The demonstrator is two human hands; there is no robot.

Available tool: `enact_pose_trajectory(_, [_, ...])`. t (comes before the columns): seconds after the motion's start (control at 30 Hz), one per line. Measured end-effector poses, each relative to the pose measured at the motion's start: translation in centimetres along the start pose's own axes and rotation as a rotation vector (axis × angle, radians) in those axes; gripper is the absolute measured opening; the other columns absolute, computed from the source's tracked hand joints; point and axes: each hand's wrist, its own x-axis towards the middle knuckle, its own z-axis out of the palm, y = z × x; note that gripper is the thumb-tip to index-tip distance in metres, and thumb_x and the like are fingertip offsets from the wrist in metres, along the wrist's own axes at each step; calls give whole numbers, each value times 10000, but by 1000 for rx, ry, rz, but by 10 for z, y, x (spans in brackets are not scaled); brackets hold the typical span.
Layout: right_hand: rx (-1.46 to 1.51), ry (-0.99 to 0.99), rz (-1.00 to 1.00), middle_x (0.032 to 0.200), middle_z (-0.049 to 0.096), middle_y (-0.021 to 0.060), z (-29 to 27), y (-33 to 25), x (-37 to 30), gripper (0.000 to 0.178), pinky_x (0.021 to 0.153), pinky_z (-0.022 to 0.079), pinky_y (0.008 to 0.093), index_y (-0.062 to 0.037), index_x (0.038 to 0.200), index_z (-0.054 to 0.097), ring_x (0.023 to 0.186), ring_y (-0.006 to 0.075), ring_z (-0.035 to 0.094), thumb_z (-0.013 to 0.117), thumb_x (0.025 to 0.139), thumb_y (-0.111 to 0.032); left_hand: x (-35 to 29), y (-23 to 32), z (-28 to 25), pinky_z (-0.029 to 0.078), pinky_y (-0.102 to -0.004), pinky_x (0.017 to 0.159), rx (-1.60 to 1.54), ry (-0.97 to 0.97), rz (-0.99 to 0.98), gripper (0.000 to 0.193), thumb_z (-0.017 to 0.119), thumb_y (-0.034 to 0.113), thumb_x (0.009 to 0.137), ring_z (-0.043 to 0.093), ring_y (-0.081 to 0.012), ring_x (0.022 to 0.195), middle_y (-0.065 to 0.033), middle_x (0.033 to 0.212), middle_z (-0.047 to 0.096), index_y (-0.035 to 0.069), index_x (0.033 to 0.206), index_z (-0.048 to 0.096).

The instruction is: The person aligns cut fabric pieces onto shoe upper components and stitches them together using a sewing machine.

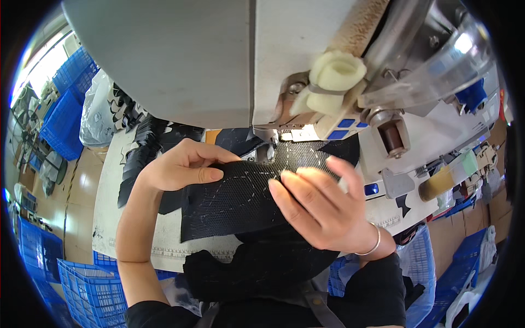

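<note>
A black mesh fabric piece (235,199) with white dashed lines lies on the sewing machine's white bed, its far edge reaching the lit needle area. My left hand (188,167) pinches its upper left edge, thumb on top and forefinger stretched toward the presser foot (266,152). Flat on the mesh's right part rests my right hand (328,208), fingers extended and apart, with a bracelet at the wrist. The sewing machine (164,65) looms over both hands; its needle tip cannot be made out. Black fabric (235,273) hangs over the near table edge, below the mesh.
Stacked dark cut pieces (145,150) lie on the table (109,218) at left. A bobbin of brown thread (391,139) sits on the machine's right side. Blue crates (90,290) stand on the floor at left, with another blue crate (418,257) at right.
</note>
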Motion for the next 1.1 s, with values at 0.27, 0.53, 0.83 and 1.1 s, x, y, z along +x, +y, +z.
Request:
enact_pose_trajectory(0.27, [23, 78, 21, 900, 693, 27, 24, 13, -4, 77, 887, 431, 370, -76, 811, 673, 798, 149, 662, 728, 759, -64, -41, -24, 2, 484, -342, 864, 535, 605, -34, 400, 644, 98, 876, 637, -218, 927, -111, 1027, 679, 30, 1265, 585])
enact_pose_trajectory(0.53, [62, 85, 20, 895, 670, 29, 27, 18, 0, 60, 842, 447, 385, -58, 791, 673, 807, 166, 641, 724, 759, -52, -111, -127, 8, 387, -468, 1024, 1238, 719, -362, 639, 701, 203, 837, 596, -345, 1072, -170, 1139, 637, 59, 1396, 427])
enact_pose_trajectory(0.83, [180, 0, -38, 990, 667, 68, 3, 10, -6, 190, 853, 452, 385, -47, 922, 701, 932, 209, 635, 706, 734, -73, -92, -140, -20, 507, -341, 765, 932, 920, -156, 273, 727, 0, 740, 633, -308, 867, -151, 909, 613, -1, 932, 532])
enact_pose_trajectory(1.1, [742, -298, 169, 919, 658, 71, 15, -23, -36, 358, 793, 491, 356, -58, 1094, 644, 878, 235, 637, 726, 754, -132, -46, -8, 27, 507, -239, 759, 184, 511, 282, 268, 668, -91, 807, 644, -110, 865, -82, 1038, 704, 20, 1045, 722])
